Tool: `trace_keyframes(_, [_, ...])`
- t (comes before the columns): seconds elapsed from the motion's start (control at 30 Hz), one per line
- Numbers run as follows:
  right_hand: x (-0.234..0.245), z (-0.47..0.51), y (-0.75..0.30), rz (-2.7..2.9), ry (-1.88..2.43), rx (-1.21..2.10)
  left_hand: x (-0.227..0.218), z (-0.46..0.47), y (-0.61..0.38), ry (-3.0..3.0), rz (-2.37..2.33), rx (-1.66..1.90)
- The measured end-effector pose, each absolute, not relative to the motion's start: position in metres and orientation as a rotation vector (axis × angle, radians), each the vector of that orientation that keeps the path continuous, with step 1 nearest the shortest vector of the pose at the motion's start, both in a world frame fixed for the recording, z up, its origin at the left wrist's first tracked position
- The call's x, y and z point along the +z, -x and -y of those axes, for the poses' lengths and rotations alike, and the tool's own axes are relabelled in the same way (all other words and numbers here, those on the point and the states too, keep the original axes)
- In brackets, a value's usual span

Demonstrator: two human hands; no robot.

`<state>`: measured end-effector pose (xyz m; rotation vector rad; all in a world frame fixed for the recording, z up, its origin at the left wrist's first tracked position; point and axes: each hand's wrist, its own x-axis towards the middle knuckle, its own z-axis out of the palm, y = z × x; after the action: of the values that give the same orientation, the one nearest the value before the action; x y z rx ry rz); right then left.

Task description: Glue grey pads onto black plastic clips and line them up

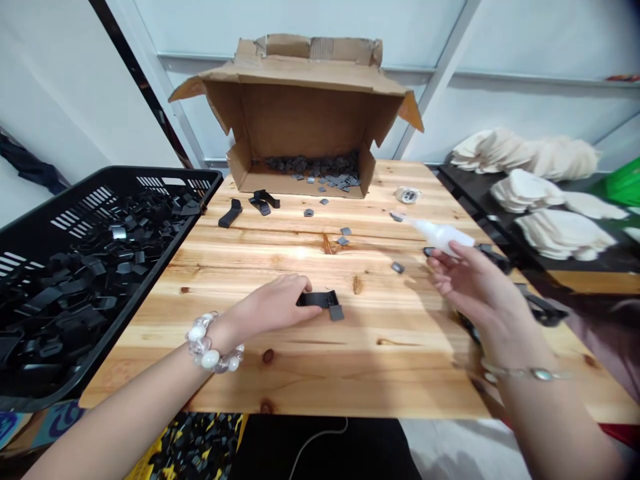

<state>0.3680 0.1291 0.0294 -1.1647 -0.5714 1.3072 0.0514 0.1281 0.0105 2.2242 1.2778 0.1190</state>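
My left hand (283, 303), wearing a beaded bracelet, grips a black bent plastic piece (317, 300) against the wooden table. A small grey square pad (337, 313) touches the piece's right end. Over the right side of the table, my right hand (467, 283) holds a small white squeeze bottle (445, 237), its thin nozzle pointing left. Under and beside that hand lie black plastic parts (493, 257), partly hidden by it. Loose grey pads (397, 267) are scattered between the hands and the carton.
An opened cardboard box (300, 120) with many grey pads stands at the back. On the left sits a black crate (107, 280) full of black pieces. A roll of clear tape (407, 195) lies at back right, near stacks of cream cloth pieces (565, 233).
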Motion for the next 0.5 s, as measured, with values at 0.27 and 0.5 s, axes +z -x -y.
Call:
trace_keyframes(0.27, [0.020,-0.137,-0.345,0.490,1.032,1.597,0.012,-0.121,-0.056,-2.191,-1.255,0.105])
trace_keyframes(0.5, [0.002,-0.148,-0.319,1.049,1.308,1.293,0.011,-0.133,-0.049,-1.954,-1.270,0.115])
